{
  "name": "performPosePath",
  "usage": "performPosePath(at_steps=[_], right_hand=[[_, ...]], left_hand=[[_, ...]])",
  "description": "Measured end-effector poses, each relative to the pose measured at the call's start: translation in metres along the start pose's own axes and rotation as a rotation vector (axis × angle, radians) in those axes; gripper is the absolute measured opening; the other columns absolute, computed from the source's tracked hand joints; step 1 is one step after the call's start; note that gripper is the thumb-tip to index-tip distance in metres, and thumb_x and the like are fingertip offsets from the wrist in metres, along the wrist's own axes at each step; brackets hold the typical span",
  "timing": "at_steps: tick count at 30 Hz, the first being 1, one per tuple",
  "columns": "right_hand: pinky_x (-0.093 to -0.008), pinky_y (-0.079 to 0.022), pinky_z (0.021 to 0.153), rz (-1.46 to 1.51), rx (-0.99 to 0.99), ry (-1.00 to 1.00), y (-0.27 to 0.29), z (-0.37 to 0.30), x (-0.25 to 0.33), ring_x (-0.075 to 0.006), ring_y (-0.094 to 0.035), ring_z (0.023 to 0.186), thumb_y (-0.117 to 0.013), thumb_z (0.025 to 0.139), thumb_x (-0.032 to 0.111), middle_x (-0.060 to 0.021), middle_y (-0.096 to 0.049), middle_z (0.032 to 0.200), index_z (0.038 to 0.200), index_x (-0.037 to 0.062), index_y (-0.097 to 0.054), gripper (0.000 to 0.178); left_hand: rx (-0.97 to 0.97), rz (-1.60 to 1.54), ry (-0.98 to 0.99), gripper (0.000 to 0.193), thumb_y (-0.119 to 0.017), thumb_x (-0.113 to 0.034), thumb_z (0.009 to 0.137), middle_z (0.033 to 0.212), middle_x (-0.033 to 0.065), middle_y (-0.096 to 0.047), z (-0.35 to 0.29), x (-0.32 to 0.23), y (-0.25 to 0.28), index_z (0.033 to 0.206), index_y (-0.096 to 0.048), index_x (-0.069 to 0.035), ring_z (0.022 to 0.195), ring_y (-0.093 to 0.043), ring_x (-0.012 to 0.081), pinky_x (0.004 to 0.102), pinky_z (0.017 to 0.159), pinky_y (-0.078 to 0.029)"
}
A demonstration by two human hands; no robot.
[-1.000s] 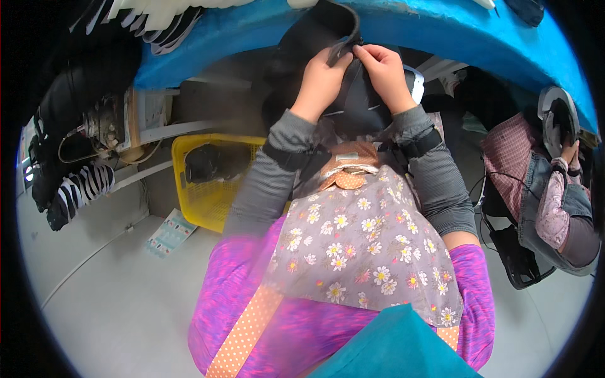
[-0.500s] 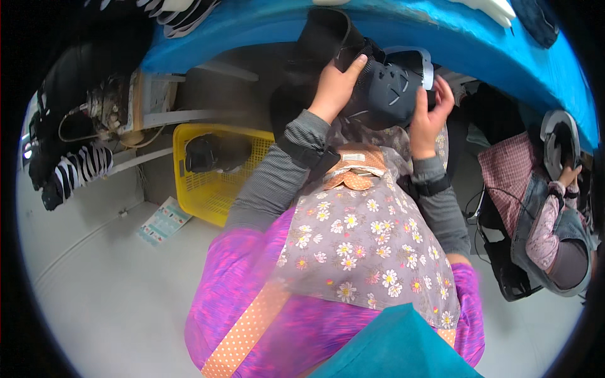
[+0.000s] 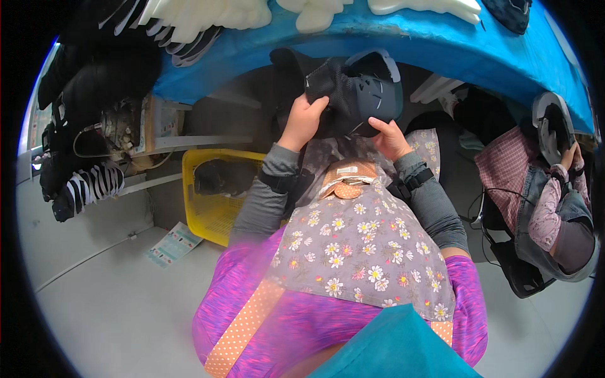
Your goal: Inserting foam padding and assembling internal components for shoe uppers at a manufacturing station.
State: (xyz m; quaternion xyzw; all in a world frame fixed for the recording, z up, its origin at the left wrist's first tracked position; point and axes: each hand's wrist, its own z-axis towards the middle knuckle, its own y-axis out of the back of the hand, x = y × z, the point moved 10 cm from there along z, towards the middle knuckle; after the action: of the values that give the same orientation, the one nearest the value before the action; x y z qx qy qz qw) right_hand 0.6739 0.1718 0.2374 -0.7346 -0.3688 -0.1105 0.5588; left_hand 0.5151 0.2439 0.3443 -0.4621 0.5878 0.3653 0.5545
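Over my lap, just in front of the blue-covered table edge, I hold a black fabric piece (image 3: 329, 94) joined to a dark blue-grey moulded shell (image 3: 378, 94). The shell has small slots cut in it, and a pale grey curved rim stands at its far end. My left hand (image 3: 301, 123) is closed on the fabric at the near left, thumb on top. Lower right, my right hand (image 3: 392, 140) grips the near edge of the shell with the thumb over it; its other fingers are mostly hidden beneath.
Blue covering drapes the table (image 3: 252, 57), with white moulded pieces (image 3: 315, 12) on it. A yellow basket (image 3: 217, 233) holding black items stands at my left. Striped pieces (image 3: 97, 183) hang further left. At right, another person (image 3: 554, 208) holds a grey-rimmed black piece (image 3: 556, 126).
The black piece and both hands have come lower, nearer my body. My right hand, its fingers raised beside the rim before, now holds the shell's near edge. The left hand keeps hold of the fabric.
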Motion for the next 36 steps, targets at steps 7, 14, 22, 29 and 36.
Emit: performPosePath(at_steps=[7, 14, 22, 29, 36], right_hand=[[-0.0347, -0.043, 0.101, -0.054, 0.011, 0.055, 0.012, -0.001, 0.005, -0.0192, -0.057, 0.114, -0.071, 0.087, 0.018, -0.0043, -0.063, 0.122, 0.127, 0.0049, -0.057, 0.044], [-0.0379, -0.041, 0.104, 0.161, 0.025, -0.062, 0.009, -0.011, -0.006, -0.0223, -0.057, 0.116, -0.069, 0.088, 0.02, -0.0077, -0.062, 0.127, 0.129, 0.0051, -0.057, 0.045], [-0.0432, -0.041, 0.107, 0.288, 0.174, -0.191, -0.006, -0.008, -0.005, -0.0265, -0.055, 0.123, -0.064, 0.092, 0.022, -0.0118, -0.058, 0.135, 0.135, 0.0026, -0.052, 0.048], [-0.0414, -0.045, 0.105, 0.213, 0.13, -0.087, -0.005, -0.007, -0.004, -0.025, -0.058, 0.12, -0.063, 0.094, 0.021, -0.011, -0.06, 0.132, 0.135, 0.0018, -0.052, 0.046], [-0.042, -0.044, 0.105, 0.216, 0.073, -0.04, -0.003, -0.009, 0.0, -0.0256, -0.057, 0.12, -0.063, 0.093, 0.02, -0.0102, -0.06, 0.131, 0.134, 0.0017, -0.053, 0.046]], left_hand=[[0.039, 0.784, -0.246, 0.031, -0.066, -0.018, 0.092, 0.095, 0.0192, -0.072, 0.007, -0.077, -0.008, 0.114, -0.064, 0.002, 0.088, -0.069, 0.0312, 0.034, 0.075, -0.053], [-0.225, 0.068, 0.107, 0.043, -0.064, -0.036, 0.095, 0.081, 0.0015, -0.061, 0.008, -0.035, 0.051, 0.119, -0.059, 0.0, 0.065, -0.053, 0.0068, 0.0192, 0.06, -0.04], [0.161, 0.402, -0.004, 0.029, -0.066, -0.024, 0.094, 0.084, -0.0001, -0.058, -0.05, -0.051, -0.009, 0.094, -0.061, 0.004, 0.077, -0.048, 0.0071, 0.0246, 0.067, -0.042], [0.158, 0.411, 0.057, 0.032, -0.072, -0.014, 0.088, 0.098, 0.009, -0.071, -0.075, -0.054, 0.007, 0.111, -0.064, 0.007, 0.092, -0.066, 0.0125, 0.0259, 0.08, -0.052], [-0.03, 0.48, 0.048, 0.021, -0.074, -0.005, 0.085, 0.09, 0.0047, -0.07, -0.087, -0.053, 0.021, 0.102, -0.068, 0.006, 0.082, -0.064, 0.0085, 0.0223, 0.074, -0.051]])
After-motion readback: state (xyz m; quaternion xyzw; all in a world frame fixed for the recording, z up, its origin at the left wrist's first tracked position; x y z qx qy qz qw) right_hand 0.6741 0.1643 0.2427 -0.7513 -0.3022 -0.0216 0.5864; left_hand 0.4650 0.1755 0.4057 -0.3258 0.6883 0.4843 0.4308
